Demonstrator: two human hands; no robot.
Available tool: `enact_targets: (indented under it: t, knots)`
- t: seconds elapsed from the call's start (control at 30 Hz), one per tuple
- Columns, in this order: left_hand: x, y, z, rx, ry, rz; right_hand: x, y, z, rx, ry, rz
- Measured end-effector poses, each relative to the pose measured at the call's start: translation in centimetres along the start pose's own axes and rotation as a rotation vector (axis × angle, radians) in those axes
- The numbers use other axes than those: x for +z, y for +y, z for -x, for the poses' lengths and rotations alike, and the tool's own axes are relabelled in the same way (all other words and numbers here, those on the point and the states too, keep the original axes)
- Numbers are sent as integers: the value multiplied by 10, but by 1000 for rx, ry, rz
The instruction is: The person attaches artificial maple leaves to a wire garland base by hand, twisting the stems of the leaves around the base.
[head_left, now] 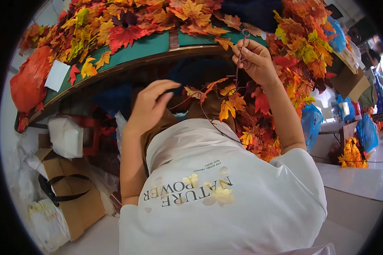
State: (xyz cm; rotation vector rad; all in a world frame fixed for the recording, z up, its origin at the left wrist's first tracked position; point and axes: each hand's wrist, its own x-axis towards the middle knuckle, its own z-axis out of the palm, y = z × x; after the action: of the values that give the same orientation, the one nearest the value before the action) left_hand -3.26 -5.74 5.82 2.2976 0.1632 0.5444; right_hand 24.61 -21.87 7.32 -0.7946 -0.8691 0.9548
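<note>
My right hand [259, 63] is closed on the brown stem of an artificial maple-leaf garland [227, 108], pinching it near its top between thumb and fingers. Above the fingertips the stem ends in a small loop [245, 33]. Orange and yellow leaves hang below the hand over my lap, and thin vine strands trail across my shirt [225, 204]. To the left of the hanging leaves, my left hand [151, 104] is raised with its fingers stretched and thumb apart. It holds nothing that I can see and is slightly blurred.
A green-topped table [136, 53] ahead bears heaped artificial leaves [123, 21] and a white card [57, 75]. More leaves [302, 46] pile up on my right, near a blue bag [311, 125]. A red bag [30, 78] hangs far left, above a cardboard box [78, 199].
</note>
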Motion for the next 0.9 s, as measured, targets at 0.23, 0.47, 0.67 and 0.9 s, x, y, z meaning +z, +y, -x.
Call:
enact_targets:
  t: [0.23, 0.47, 0.67, 0.9]
  knots:
    - [66, 34, -57, -190, 46, 1032, 32, 9, -36, -21, -121, -3]
    - [65, 2, -53, -153, 323, 1090, 3, 58, -16, -286, -349, 924]
    - [36, -37, -37, -82, 584, 1150, -89, 69, 72, 302, -179, 1073]
    - [41, -29, -20, -61, 527, 1365, -88, 15, 60, 163, 357, 614]
